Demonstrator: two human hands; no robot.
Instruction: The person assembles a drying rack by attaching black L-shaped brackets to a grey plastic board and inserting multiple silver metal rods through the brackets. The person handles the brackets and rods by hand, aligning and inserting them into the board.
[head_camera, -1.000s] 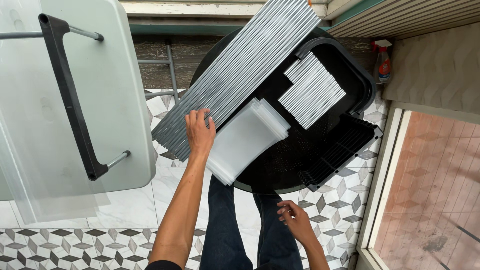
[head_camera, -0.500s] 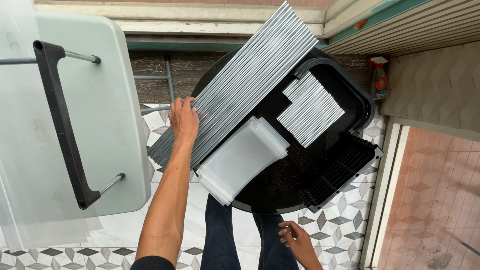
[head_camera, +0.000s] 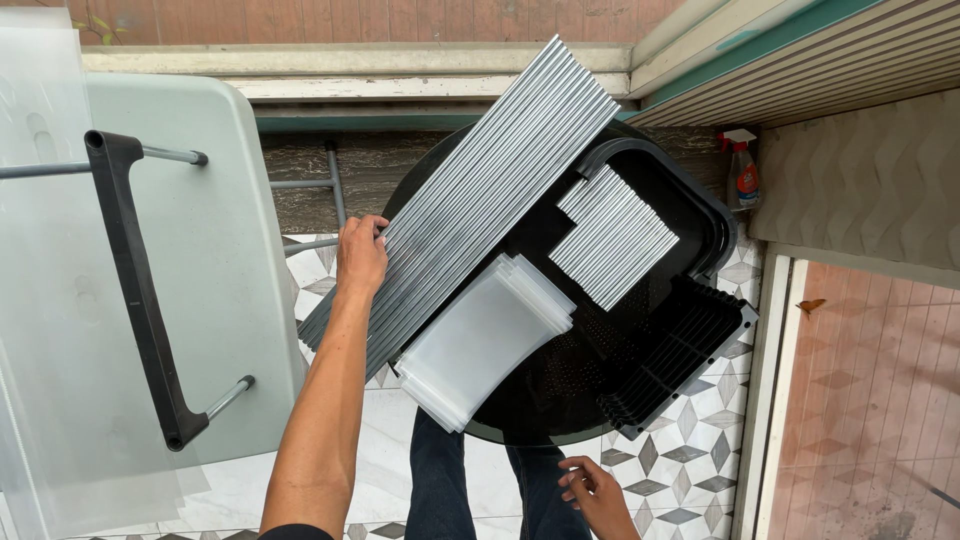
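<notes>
My left hand (head_camera: 360, 256) rests on the left edge of a long row of silver metal rods (head_camera: 480, 190) lying diagonally across a round black table (head_camera: 560, 400), fingers curled over the outermost rod. A stack of clear plastic sheets (head_camera: 485, 340) lies just right of the rods' lower end. A shorter bundle of silver rods (head_camera: 612, 238) sits inside a black plastic tray (head_camera: 700, 215). My right hand (head_camera: 598, 495) hangs low by my leg below the table edge, fingers loosely apart, holding nothing.
A pale translucent panel with a black bar frame (head_camera: 135, 290) stands at the left. A stack of black slotted pieces (head_camera: 680, 355) sits at the table's right. A spray bottle (head_camera: 741, 172) stands by the right wall. Patterned floor tiles (head_camera: 690, 480) lie below.
My left hand has slid up and left along the long rods, from near the plastic sheets to the rods' left edge. My right hand stays low.
</notes>
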